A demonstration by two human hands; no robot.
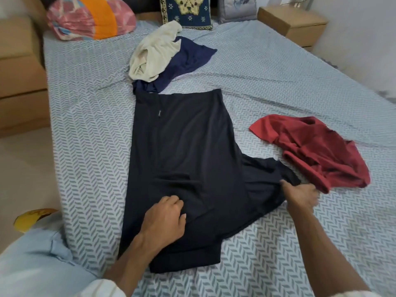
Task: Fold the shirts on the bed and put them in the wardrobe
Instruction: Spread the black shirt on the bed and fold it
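Bedroom with a big bed [278, 86] under a grey-white zigzag sheet, pillows [90, 18] at the head, wooden nightstand [291, 22] beyond the bed's right side, tiled floor on the left. Black shirt [182, 151] lay flat mid-bed, left side already folded in, right sleeve sticking out. Navy shirt [188, 61] and cream shirt [152, 54] sat piled behind it, red shirt [317, 151] crumpled just right of the sleeve. Left hand [165, 217] pressed down on the lower body of the black shirt, fingers loosely curled, not gripping. Right hand [300, 194] pinched the sleeve edge. Risk: the sleeve fold could drag the red shirt along or bunch the slippery fabric if the left hand lifted early. Wardrobe not visible.
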